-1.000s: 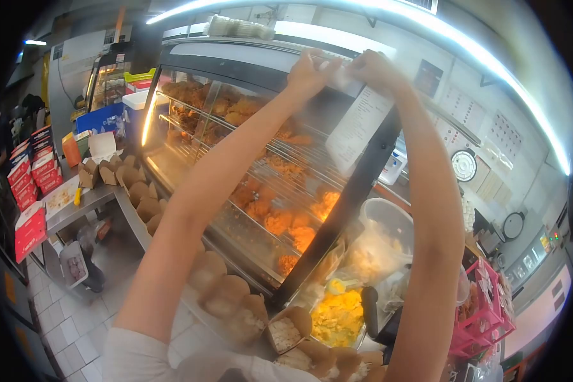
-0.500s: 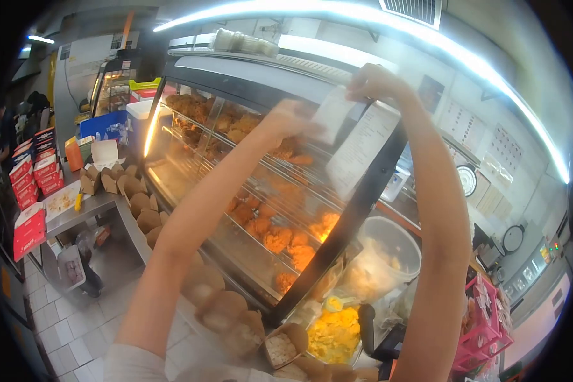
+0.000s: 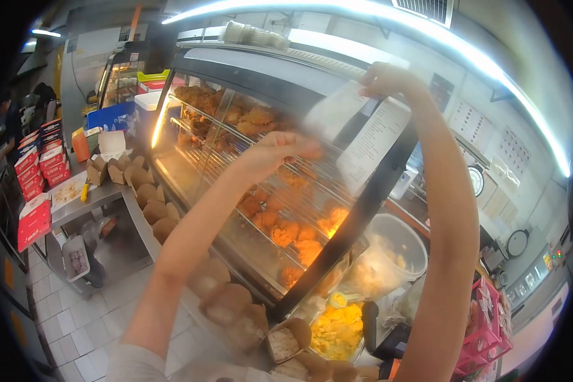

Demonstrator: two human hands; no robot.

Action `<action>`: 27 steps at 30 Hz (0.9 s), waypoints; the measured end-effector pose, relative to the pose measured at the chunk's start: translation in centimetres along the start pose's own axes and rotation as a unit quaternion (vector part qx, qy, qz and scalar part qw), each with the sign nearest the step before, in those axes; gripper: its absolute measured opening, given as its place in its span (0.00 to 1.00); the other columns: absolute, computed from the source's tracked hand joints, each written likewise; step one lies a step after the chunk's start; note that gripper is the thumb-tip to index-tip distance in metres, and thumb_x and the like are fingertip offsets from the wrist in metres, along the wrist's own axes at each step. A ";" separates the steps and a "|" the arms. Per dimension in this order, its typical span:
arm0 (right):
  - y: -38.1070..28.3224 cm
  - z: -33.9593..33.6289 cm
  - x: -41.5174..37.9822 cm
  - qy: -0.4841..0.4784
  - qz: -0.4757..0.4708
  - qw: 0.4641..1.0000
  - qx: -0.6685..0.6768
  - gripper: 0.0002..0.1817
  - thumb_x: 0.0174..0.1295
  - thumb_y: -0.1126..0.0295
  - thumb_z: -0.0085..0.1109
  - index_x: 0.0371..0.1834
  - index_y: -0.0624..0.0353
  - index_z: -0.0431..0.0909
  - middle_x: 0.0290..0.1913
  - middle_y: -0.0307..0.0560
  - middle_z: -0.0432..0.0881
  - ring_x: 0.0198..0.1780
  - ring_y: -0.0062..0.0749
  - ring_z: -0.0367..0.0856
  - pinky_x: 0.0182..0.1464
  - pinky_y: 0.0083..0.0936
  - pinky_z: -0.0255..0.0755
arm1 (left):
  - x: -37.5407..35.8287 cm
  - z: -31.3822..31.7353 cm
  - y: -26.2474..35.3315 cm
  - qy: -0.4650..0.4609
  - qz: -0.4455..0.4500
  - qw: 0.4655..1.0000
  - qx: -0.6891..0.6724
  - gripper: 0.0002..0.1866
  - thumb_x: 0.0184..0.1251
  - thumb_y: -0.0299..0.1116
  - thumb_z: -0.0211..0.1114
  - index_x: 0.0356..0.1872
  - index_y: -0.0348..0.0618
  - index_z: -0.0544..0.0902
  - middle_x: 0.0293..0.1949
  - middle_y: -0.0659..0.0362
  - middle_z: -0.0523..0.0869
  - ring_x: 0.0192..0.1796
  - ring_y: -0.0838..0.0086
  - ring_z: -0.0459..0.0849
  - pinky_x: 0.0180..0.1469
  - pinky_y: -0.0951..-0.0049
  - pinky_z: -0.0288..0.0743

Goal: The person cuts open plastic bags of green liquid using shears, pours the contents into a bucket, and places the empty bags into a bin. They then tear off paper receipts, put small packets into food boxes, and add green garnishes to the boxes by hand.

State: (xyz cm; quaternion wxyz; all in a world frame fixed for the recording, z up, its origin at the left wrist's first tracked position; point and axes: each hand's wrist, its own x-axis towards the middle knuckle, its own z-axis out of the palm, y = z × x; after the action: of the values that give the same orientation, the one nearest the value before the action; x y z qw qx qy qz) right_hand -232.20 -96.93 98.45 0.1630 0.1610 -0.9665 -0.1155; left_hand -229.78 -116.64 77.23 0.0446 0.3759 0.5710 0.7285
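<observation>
My right hand point(image 3: 388, 80) is raised at the upper edge of the glass food display case point(image 3: 248, 70), its fingers pinching the top of a white paper slip point(image 3: 336, 113). The slip hangs tilted and is blurred. Just below it, my left hand point(image 3: 275, 153) is in front of the glass, apart from the slip; its fingers are drawn together, their tips smeared, with nothing visible in them. A printed receipt point(image 3: 377, 140) hangs beside the slip along the case's right edge. Behind the glass, fried chicken pieces point(image 3: 285, 233) lie on wire shelves.
Open cardboard boxes point(image 3: 154, 213) line the counter before the case. At lower right are a yellow food tub point(image 3: 339, 328), a white bucket point(image 3: 395, 248) and a pink basket point(image 3: 484, 325). Red boxes point(image 3: 54, 164) are stacked at left. A person point(image 3: 9, 124) stands at far left.
My left hand has come down and away from the slip, which it was touching or close to. My right hand still holds the slip's top. The view has shifted slightly.
</observation>
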 end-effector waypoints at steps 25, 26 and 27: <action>0.8 0.2 1.2 -0.061 0.059 0.995 -0.059 0.25 0.51 0.56 0.58 0.54 0.45 0.71 0.54 0.42 0.73 0.50 0.37 0.74 0.52 0.36 0.67 | 6.2 2.8 2.1 0.163 0.011 0.987 0.011 0.13 0.57 0.42 0.63 0.23 0.44 0.75 0.21 0.67 0.75 0.24 0.85 0.69 0.26 0.85 0.63; 0.6 0.1 1.0 -0.085 0.077 0.992 -0.054 0.26 0.51 0.56 0.58 0.56 0.44 0.70 0.56 0.42 0.71 0.51 0.37 0.74 0.54 0.37 0.66 | 6.0 2.6 1.8 0.134 0.001 0.990 0.050 0.13 0.57 0.42 0.63 0.22 0.45 0.76 0.20 0.68 0.74 0.23 0.86 0.68 0.26 0.86 0.60; 0.4 0.2 0.7 -0.087 0.078 0.992 -0.053 0.26 0.51 0.56 0.58 0.56 0.44 0.70 0.56 0.42 0.71 0.51 0.37 0.74 0.54 0.37 0.66 | 5.8 2.4 1.5 0.134 -0.001 0.990 0.049 0.13 0.57 0.42 0.63 0.22 0.45 0.76 0.20 0.68 0.74 0.23 0.86 0.68 0.26 0.86 0.60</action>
State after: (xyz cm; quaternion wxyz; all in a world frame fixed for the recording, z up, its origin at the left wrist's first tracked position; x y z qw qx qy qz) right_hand -233.00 -96.78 98.58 0.0952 0.0658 -0.9791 -0.1674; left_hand -231.94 -112.39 81.54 -0.0502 0.2757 0.6069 0.7437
